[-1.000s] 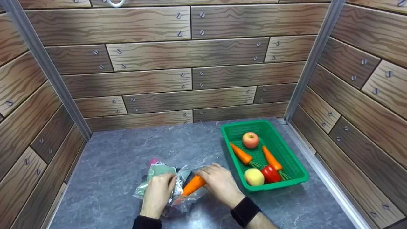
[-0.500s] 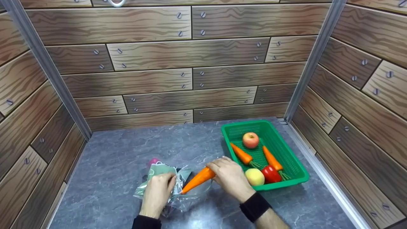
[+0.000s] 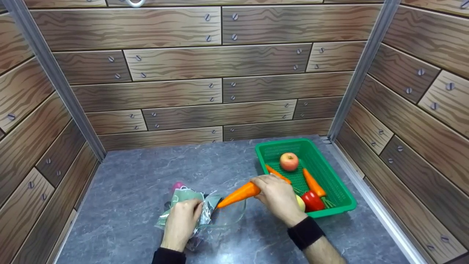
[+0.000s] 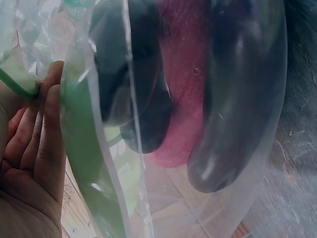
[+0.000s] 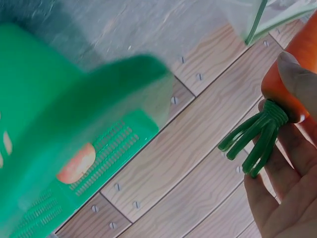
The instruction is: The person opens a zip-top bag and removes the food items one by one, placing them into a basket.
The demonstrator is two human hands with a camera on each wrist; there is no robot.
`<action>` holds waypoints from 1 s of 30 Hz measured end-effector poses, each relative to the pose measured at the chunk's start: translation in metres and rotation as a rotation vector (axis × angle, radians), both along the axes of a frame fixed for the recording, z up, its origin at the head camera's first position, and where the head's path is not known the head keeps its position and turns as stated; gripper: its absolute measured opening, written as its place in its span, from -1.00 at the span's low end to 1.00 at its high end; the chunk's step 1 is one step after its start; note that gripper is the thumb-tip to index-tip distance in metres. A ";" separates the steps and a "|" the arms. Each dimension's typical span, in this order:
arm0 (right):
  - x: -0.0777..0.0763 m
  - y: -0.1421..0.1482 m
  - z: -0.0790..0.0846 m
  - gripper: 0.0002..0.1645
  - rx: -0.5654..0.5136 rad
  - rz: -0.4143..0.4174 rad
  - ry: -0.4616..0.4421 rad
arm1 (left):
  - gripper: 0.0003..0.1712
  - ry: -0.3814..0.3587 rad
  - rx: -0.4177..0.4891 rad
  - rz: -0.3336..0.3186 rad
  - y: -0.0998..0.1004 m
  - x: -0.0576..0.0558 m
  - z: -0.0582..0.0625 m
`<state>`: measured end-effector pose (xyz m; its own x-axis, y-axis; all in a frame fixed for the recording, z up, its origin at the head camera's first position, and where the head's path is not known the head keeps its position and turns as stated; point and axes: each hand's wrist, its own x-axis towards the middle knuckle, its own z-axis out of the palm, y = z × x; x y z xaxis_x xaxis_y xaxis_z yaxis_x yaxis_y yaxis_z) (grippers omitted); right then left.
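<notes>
My right hand (image 3: 276, 196) holds an orange carrot (image 3: 238, 195) by its thick end, just left of the green basket. In the right wrist view, the carrot's green stems (image 5: 257, 136) hang out beside the fingers. The tip points down and left toward the mouth of a clear plastic bag with a green panel (image 3: 186, 195). My left hand (image 3: 181, 222) pinches the edge of that bag. Through the plastic, the left wrist view shows long dark, glossy vegetables (image 4: 230, 109) and a pink item (image 4: 181, 89) between them.
A green basket (image 3: 350, 203) stands on the right of the grey tabletop (image 3: 139, 176). It contains an apple (image 3: 289, 161), two more carrots, a red pepper (image 3: 312, 201) and a yellow fruit (image 3: 300, 202) partly behind my hand. Wood-patterned walls enclose the table.
The right hand has drawn the carrot up and right, out of the clear bag and toward the basket. The left hand has stayed at the bag's edge.
</notes>
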<state>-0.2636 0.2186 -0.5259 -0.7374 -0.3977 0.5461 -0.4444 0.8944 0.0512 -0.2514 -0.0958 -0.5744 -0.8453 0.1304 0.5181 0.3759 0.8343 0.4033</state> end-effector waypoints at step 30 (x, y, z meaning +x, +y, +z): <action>-0.008 0.080 0.004 -0.25 -0.125 -0.256 -0.091 | -0.89 0.026 0.001 -0.004 -0.001 0.001 -0.001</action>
